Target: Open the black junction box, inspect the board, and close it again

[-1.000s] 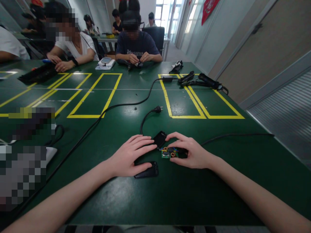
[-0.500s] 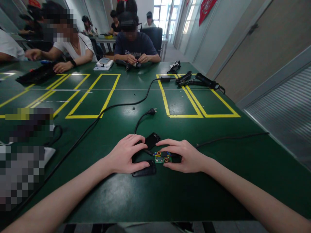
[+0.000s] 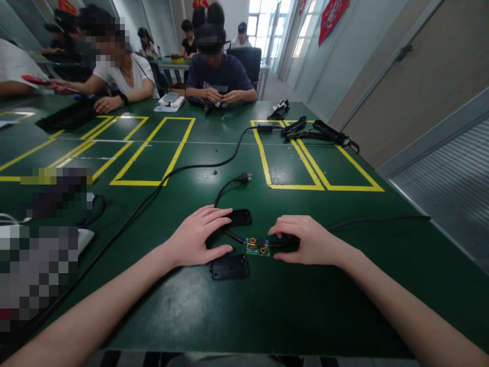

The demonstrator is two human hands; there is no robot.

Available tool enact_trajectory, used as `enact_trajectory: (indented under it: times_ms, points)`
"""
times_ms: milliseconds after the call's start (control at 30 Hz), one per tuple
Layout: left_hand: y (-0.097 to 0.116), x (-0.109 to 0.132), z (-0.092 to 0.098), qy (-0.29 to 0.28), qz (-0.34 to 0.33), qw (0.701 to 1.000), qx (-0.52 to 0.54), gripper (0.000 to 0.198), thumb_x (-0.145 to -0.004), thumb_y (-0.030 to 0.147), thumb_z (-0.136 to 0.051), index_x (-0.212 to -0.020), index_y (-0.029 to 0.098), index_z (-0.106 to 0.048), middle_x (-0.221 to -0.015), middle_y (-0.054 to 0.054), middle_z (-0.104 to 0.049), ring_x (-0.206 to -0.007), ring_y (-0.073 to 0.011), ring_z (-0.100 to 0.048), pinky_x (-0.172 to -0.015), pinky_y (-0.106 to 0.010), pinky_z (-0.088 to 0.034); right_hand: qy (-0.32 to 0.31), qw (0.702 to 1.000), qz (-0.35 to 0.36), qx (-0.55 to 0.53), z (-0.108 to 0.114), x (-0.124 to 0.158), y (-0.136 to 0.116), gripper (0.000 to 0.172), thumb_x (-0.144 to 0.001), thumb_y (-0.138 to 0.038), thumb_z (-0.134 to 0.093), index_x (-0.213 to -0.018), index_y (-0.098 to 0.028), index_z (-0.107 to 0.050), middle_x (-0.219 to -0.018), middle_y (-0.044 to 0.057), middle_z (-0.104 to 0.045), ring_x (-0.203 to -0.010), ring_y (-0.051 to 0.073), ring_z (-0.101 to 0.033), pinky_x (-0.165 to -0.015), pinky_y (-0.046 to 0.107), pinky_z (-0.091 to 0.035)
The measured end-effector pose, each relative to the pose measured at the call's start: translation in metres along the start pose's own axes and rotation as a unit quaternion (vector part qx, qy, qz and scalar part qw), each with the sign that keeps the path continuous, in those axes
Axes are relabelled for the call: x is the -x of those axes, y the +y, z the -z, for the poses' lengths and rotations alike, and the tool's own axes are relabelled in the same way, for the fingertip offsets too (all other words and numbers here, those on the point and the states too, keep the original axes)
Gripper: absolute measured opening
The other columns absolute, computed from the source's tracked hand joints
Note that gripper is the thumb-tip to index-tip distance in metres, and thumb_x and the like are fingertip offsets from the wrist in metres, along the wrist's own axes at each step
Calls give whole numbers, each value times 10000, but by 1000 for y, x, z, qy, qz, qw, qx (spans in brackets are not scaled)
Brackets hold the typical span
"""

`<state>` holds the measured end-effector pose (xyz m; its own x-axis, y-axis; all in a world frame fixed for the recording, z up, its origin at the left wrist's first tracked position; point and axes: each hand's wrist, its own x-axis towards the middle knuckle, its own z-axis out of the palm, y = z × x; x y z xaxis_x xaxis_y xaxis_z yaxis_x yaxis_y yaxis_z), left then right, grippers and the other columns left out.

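Observation:
A small green circuit board [image 3: 257, 247] with copper coils lies on the table in front of me, black cables joined to both ends. My left hand [image 3: 200, 235] is left of it, fingers spread and thumb apart. Its fingertips rest at the upper black plastic case half [image 3: 241, 217], which lies flat. Below the thumb is a second black case half [image 3: 229, 267]. To the right of the board my right hand [image 3: 305, 239] curves around the black cable [image 3: 284, 244], thumb and fingers apart. A black power plug [image 3: 244, 178] lies beyond my left hand.
Yellow tape rectangles mark the green table [image 3: 344, 295]. A long black cord [image 3: 153, 191] crosses it to black hair-iron-like tools [image 3: 324, 131] at the far right. Opposite, a person [image 3: 221, 76] works with small parts; another person [image 3: 126, 76] sits at the far left. Blurred items lie left.
My right hand has drawn back to the right, off the board. The upper case half now lies flat beside my left fingers, and my left thumb has come off the lower one.

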<state>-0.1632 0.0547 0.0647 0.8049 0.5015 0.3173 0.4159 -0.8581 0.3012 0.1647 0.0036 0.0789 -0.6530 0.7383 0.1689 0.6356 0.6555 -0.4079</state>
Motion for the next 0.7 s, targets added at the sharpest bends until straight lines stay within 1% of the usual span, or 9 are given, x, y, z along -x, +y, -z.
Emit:
enact_trajectory:
  times_ms: [67, 133, 233, 300, 367, 533, 633, 700]
  points:
    - [-1, 2, 1, 5, 0, 1000, -2, 557, -970, 535, -660, -1395, 180, -596, -1524, -176, -592, -1375, -337, -602, -1217, -583, -437, -6, 1000, 7, -2, 5, 3, 4, 137, -850, -280, -807, -894, -202, -703, -838, 21, -678, -766, 170, -629, -665, 277, -460]
    - [-2, 3, 2, 7, -2, 1000, 0, 606, -944, 555, -688, -1413, 184, -587, -1502, -181, -596, -1373, -351, -591, -1202, -588, -449, -6, 1000, 16, -10, 5, 5, 6, 101, -923, -261, -744, -856, -202, -698, -843, 29, -685, -778, 171, -634, -679, 281, -473]
    - [-2, 3, 2, 6, -8, 1000, 9, 633, -923, 568, -715, -1401, 173, -594, -1432, -191, -613, -1346, -358, -585, -1153, -573, -493, 4, 999, 25, -20, 1, 4, 5, 174, -1029, -292, -634, -922, -189, -723, -882, 49, -709, -792, 169, -663, -690, 279, -496]
    - [-1, 1, 2, 3, -9, 1000, 19, 612, -922, 558, -722, -1379, 168, -603, -1387, -189, -617, -1308, -346, -593, -1112, -546, -525, 18, 999, 33, -21, -6, 0, 0, 233, -1064, -325, -589, -955, -177, -732, -900, 57, -720, -794, 165, -679, -685, 271, -497]
    - [-1, 0, 2, 1, -10, 1000, 29, 573, -926, 542, -721, -1347, 167, -615, -1341, -181, -621, -1257, -328, -605, -1068, -517, -551, 30, 999, 39, -16, -13, -4, -7, 267, -1077, -346, -570, -958, -175, -735, -901, 57, -727, -790, 160, -685, -674, 264, -489]
    - [0, 0, 3, 8, -3, 999, 43, 510, -918, 527, -721, -1276, 172, -643, -1224, -156, -624, -1140, -301, -620, -955, -464, -590, 44, 998, 44, 26, -30, -12, -19, 267, -1092, -345, -537, -996, -187, -730, -893, 57, -730, -781, 165, -700, -652, 267, -468]
    - [1, 0, 4, 4, -4, 999, 51, 527, -908, 528, -731, -1282, 168, -641, -1200, -149, -627, -1098, -290, -636, -939, -447, -592, 48, 998, 17, 38, -35, -13, -22, 272, -1107, -335, -490, -1022, -188, -703, -864, 51, -726, -741, 167, -703, -619, 265, -457]
    - [1, 0, 4, 1, -3, 998, 60, 518, -905, 515, -732, -1285, 174, -641, -1196, -142, -637, -1083, -285, -649, -934, -437, -593, 43, 999, -9, 31, -36, -12, -24, 244, -1095, -344, -502, -1040, -197, -690, -876, 50, -738, -739, 172, -711, -619, 265, -470]
